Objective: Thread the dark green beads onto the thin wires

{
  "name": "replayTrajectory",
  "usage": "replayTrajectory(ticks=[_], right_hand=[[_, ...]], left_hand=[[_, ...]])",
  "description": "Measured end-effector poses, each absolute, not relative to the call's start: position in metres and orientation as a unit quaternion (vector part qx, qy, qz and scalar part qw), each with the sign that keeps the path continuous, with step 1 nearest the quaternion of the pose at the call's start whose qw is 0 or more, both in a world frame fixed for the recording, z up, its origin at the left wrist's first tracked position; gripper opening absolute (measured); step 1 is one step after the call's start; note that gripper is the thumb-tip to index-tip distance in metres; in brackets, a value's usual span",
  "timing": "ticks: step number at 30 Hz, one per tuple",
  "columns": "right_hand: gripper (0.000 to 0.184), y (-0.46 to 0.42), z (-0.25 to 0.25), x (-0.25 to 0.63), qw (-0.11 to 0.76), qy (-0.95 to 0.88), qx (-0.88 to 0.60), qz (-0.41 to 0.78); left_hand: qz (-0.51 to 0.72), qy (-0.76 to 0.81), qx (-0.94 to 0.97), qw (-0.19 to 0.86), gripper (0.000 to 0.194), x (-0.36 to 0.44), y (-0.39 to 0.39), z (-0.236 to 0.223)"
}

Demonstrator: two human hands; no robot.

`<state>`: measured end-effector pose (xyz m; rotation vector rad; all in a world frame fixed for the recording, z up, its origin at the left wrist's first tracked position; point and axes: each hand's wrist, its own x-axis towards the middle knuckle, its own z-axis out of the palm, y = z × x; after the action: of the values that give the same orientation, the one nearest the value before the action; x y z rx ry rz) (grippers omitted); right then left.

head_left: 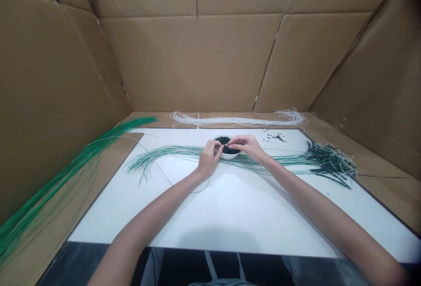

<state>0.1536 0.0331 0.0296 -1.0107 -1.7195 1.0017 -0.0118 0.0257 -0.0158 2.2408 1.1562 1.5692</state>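
Over a white bowl filled with small dark green-black beads, my two hands meet at the fingertips. My left hand is closed in a pinch on a thin wire, which loops below the wrist and trails away to the left. Thumb and fingertips of my right hand are pressed together on a tiny dark bead, mostly covered by the fingers. Behind and beneath the bowl lies a bundle of green wires, their right ends covered with dark beads.
A thick bundle of green wires lies along the left side on cardboard. White wires stretch across the back. Loose beads are scattered on the white board at the back right. Cardboard walls enclose the table.
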Motion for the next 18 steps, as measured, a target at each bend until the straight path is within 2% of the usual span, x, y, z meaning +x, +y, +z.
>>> replayTrajectory(ticks=[18], right_hand=[[0.022,0.0336,0.0286,0.1545,0.444,-0.686,-0.402,0.412]], left_hand=[[0.523,0.372,0.763,0.082,0.011,-0.0122,0.0226,-0.0133]])
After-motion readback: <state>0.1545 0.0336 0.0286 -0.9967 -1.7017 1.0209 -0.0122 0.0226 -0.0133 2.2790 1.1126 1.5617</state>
